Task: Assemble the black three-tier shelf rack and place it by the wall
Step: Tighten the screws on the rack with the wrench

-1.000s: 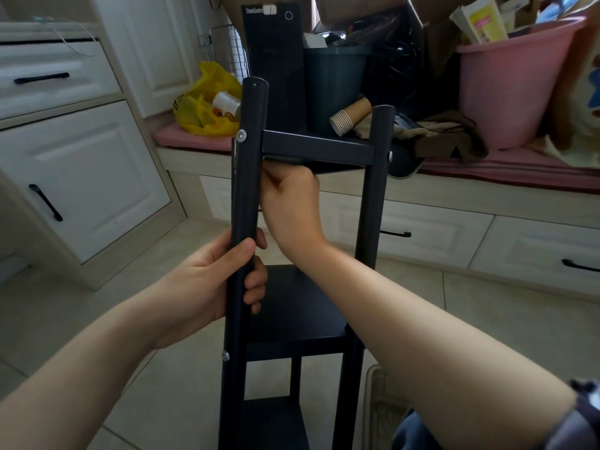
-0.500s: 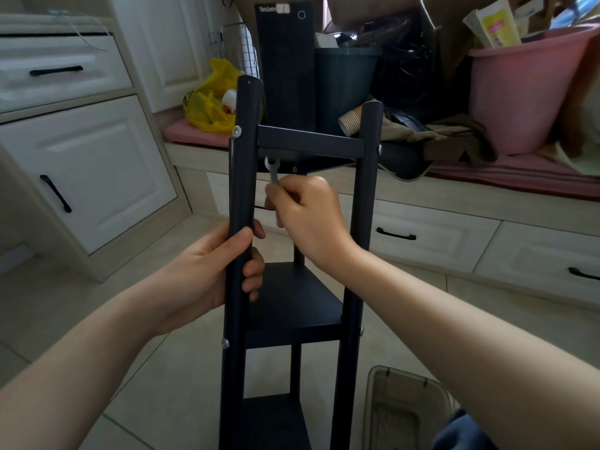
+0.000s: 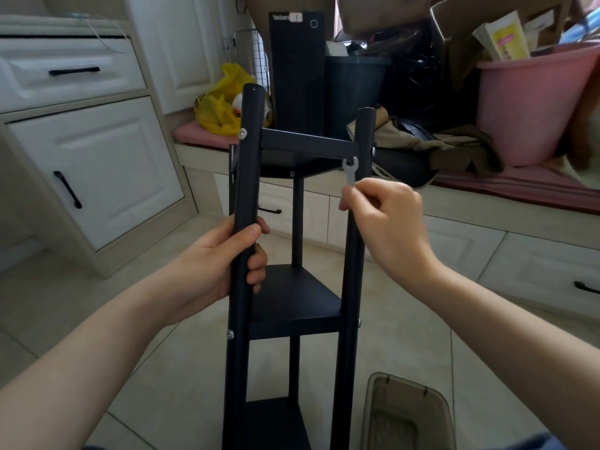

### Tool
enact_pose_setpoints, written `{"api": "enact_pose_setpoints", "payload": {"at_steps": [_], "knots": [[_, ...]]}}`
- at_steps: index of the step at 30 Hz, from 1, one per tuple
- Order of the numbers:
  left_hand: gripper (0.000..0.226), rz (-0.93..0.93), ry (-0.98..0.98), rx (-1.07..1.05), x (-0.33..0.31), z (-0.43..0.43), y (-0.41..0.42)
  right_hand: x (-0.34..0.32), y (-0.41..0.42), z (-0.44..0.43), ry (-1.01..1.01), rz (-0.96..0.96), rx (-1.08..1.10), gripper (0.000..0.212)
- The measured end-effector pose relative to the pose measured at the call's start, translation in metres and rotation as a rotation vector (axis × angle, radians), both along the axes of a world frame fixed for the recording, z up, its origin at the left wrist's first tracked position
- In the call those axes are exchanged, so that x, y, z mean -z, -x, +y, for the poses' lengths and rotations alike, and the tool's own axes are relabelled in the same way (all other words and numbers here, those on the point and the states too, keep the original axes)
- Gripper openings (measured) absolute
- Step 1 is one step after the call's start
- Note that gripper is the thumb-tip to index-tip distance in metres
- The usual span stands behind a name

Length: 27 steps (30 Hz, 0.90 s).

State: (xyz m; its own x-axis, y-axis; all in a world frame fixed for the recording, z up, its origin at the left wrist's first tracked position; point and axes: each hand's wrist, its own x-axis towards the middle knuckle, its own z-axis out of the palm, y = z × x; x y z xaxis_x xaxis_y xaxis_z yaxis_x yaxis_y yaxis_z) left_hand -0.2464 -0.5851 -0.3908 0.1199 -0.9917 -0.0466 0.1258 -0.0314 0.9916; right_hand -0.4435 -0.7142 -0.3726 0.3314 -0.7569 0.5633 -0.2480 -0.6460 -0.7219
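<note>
The black three-tier shelf rack [image 3: 292,297] stands upright on the tiled floor in front of me, its three shelves joined to round black posts by silver bolts. My left hand [image 3: 227,258] grips the near left post between the top and middle shelf. My right hand [image 3: 386,216] pinches a small silver wrench [image 3: 350,170]. The wrench's open jaw points up, just under the top shelf at the near right post.
A clear plastic box [image 3: 406,414] sits on the floor at lower right. Behind the rack, a window bench carries a black computer tower [image 3: 297,69], a dark bin [image 3: 354,92], a yellow bag [image 3: 220,105] and a pink tub [image 3: 532,102]. White cabinets [image 3: 91,164] stand at left.
My right hand moved from under the top shelf beside the left post across to the right post, and the wrench it holds now shows. My left hand kept its hold on the post.
</note>
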Motion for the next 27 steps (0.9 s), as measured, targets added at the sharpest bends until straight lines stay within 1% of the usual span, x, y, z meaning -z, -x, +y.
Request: {"api": "enact_pose_setpoints", "payload": {"at_steps": [2, 4, 7, 11, 13, 18, 23, 25, 27], "knots": [[0.016, 0.001, 0.003, 0.008, 0.000, -0.001, -0.002, -0.001, 0.003, -0.005, -0.094, -0.034, 0.035, 0.026], [0.014, -0.007, 0.007, 0.015, 0.002, -0.002, -0.004, -0.003, 0.004, -0.007, -0.211, -0.071, 0.020, 0.025], [0.024, -0.033, 0.016, 0.024, 0.004, -0.003, -0.006, -0.006, 0.002, -0.008, -0.320, -0.124, -0.047, 0.027], [0.027, -0.010, 0.021, 0.020, 0.005, -0.002, -0.007, -0.007, 0.001, -0.011, -0.534, -0.193, -0.189, 0.029], [0.027, -0.004, 0.019, 0.012, 0.006, -0.002, -0.008, -0.008, 0.000, -0.010, -0.602, -0.222, -0.240, 0.029], [0.026, -0.058, 0.044, 0.004, 0.007, -0.003, -0.018, -0.005, -0.002, -0.007, -0.577, -0.266, -0.213, 0.031], [0.028, -0.157, 0.057, -0.058, 0.007, -0.003, -0.038, -0.008, -0.007, 0.000, -0.498, -0.233, -0.242, 0.029], [0.034, -0.188, 0.062, -0.094, 0.011, -0.003, -0.043, -0.009, -0.010, 0.003, -0.471, -0.221, -0.242, 0.030], [0.032, -0.193, 0.080, -0.127, 0.014, -0.005, -0.045, -0.010, -0.012, 0.006, -0.447, -0.222, -0.247, 0.030]]}}
